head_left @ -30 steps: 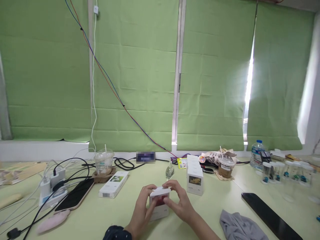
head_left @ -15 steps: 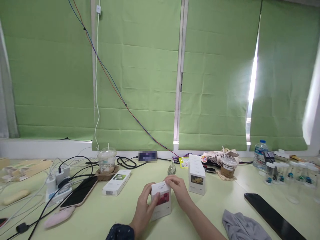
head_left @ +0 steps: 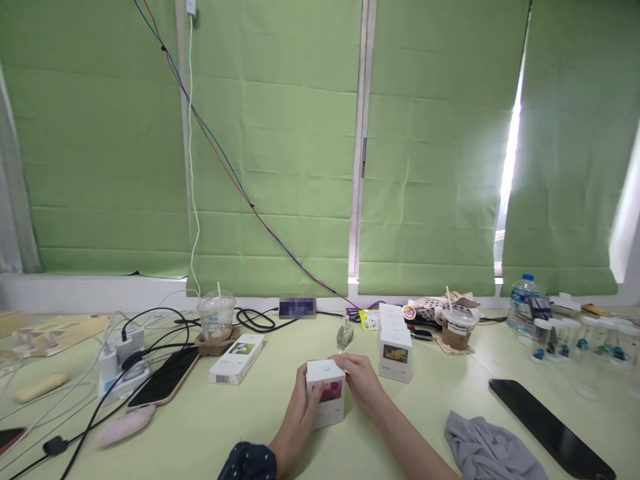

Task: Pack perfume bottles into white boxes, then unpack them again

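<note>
A small white box with a red picture on its front (head_left: 327,393) stands on the pale green table (head_left: 430,413), held between both hands. My left hand (head_left: 299,417) grips its left side, with a dark dotted sleeve at the wrist. My right hand (head_left: 363,385) wraps its top right corner and right side. The box's top is closed flat. Just behind it stands a small glass perfume bottle (head_left: 344,335). A row of similar white boxes (head_left: 394,341) stands to the right of my right hand.
A flat white box (head_left: 236,359), an iced drink cup (head_left: 216,319), a phone (head_left: 163,387) and a power strip with cables (head_left: 117,363) lie left. At right are a grey cloth (head_left: 493,453), a black phone (head_left: 550,427), another drink cup (head_left: 455,327), a water bottle (head_left: 520,305) and small jars (head_left: 580,340).
The box's raised top flap has been pressed down flat. My right hand moved from above the lid to the box's right side. The view shifted slightly.
</note>
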Demonstrator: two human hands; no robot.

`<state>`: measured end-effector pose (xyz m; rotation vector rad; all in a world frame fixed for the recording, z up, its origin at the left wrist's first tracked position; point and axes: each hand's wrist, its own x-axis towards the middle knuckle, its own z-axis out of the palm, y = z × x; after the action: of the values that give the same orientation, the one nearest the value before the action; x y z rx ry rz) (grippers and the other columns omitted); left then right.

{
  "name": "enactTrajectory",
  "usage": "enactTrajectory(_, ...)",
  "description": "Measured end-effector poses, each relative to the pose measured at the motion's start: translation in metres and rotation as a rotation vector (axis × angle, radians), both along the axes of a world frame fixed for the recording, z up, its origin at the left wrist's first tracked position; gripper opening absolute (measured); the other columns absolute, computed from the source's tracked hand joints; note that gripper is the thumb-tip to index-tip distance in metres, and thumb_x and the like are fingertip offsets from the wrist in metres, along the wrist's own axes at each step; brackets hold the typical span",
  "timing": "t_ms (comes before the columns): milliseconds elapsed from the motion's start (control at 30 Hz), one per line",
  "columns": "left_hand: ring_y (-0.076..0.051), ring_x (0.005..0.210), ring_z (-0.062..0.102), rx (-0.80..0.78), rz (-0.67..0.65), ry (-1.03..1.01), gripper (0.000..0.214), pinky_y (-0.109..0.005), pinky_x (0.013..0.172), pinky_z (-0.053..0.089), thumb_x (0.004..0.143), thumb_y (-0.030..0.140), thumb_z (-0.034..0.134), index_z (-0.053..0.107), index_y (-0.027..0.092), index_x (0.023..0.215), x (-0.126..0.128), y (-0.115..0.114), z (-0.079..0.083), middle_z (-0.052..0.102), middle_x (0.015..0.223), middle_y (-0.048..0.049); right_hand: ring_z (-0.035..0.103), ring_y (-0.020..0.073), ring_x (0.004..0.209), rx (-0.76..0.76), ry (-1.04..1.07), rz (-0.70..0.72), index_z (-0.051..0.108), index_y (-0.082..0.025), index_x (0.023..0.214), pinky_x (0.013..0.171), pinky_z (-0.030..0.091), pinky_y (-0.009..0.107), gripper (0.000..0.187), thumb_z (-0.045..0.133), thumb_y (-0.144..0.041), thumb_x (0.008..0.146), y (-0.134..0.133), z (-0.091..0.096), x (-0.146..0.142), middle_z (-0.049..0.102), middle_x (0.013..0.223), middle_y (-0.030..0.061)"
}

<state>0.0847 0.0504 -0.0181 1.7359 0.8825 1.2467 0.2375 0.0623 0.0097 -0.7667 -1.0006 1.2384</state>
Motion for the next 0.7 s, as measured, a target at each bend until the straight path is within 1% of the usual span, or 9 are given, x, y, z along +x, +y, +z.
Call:
enactTrajectory(67,-0.025,0.121,0.051,-0.008,0.004,-0.004,0.051,-0.042,0.104,0.039,0.093,0.052,0.039,0.029,0.022,0.133,0.000,0.002,-0.003,0.052,0.131,-0.0129,0.053,0.0166,0.064,-0.005,0.007,-0.005,0.077,-0.014,0.062,0.061,0.036,0.027,0.027,0.080,-0.040,0.055,0.001,-0.001,0.000,0.067,0.060,0.0045)
enactTrajectory(133,-0.026,0.125,0.047,0.028,0.022,0.001,0.052,-0.042,0.106,0.036,0.094,0.052,0.038,0.026,0.022,0.135,-0.001,0.004,-0.005,0.047,0.135,-0.0131,0.053,0.0161,0.063,-0.009,0.013,-0.016,0.077,-0.014,0.061,0.061,0.036,0.027,0.027,0.081,-0.039,0.055,0.002,-0.002,0.000,0.067,0.058,0.0041)
enactTrajectory(267,-0.026,0.121,0.049,0.149,0.038,0.073,0.042,-0.041,0.105,0.037,0.094,0.048,0.040,0.039,0.022,0.126,-0.004,0.008,-0.005,0.052,0.128,-0.0112,0.050,0.0140,0.058,-0.022,0.027,-0.029,0.075,-0.013,0.060,0.058,0.034,0.026,0.026,0.082,-0.037,0.052,0.004,-0.002,0.000,0.065,0.055,0.0023)
enactTrajectory(333,-0.026,0.120,0.050,0.188,0.041,0.104,0.038,-0.042,0.104,0.037,0.094,0.046,0.041,0.043,0.022,0.123,-0.006,0.010,-0.005,0.053,0.126,-0.0109,0.049,0.0127,0.056,-0.023,0.043,-0.033,0.072,-0.014,0.060,0.056,0.033,0.025,0.026,0.084,-0.035,0.049,0.004,0.000,0.000,0.063,0.056,0.0001)
enactTrajectory(433,-0.027,0.118,0.052,0.210,0.066,0.127,0.038,-0.043,0.103,0.039,0.093,0.045,0.045,0.045,0.022,0.123,-0.009,0.013,-0.008,0.055,0.125,-0.0111,0.047,0.0114,0.054,-0.023,0.070,-0.043,0.066,-0.017,0.057,0.053,0.033,0.024,0.029,0.087,-0.034,0.046,0.002,0.003,-0.001,0.059,0.054,-0.0036)
enactTrajectory(500,-0.027,0.118,0.053,0.208,0.089,0.141,0.041,-0.043,0.103,0.040,0.091,0.044,0.049,0.046,0.021,0.124,-0.010,0.016,-0.010,0.056,0.125,-0.0112,0.047,0.0113,0.053,-0.030,0.078,-0.046,0.062,-0.017,0.054,0.053,0.033,0.024,0.033,0.088,-0.036,0.045,0.000,0.005,-0.001,0.057,0.053,-0.0042)
enactTrajectory(600,-0.027,0.119,0.053,0.195,0.109,0.143,0.045,-0.043,0.103,0.040,0.088,0.045,0.053,0.046,0.021,0.126,-0.011,0.018,-0.012,0.058,0.126,-0.0112,0.050,0.0129,0.058,-0.052,0.079,-0.053,0.064,-0.017,0.053,0.056,0.038,0.026,0.036,0.088,-0.042,0.044,-0.003,0.006,0.002,0.058,0.056,-0.0022)
enactTrajectory(700,-0.027,0.118,0.054,0.200,0.098,0.142,0.044,-0.041,0.102,0.041,0.089,0.045,0.052,0.048,0.021,0.124,-0.010,0.017,-0.010,0.059,0.124,-0.0108,0.055,0.0163,0.066,-0.081,0.061,-0.053,0.069,-0.015,0.058,0.061,0.043,0.028,0.038,0.088,-0.045,0.044,-0.005,0.004,0.007,0.063,0.064,0.0028)
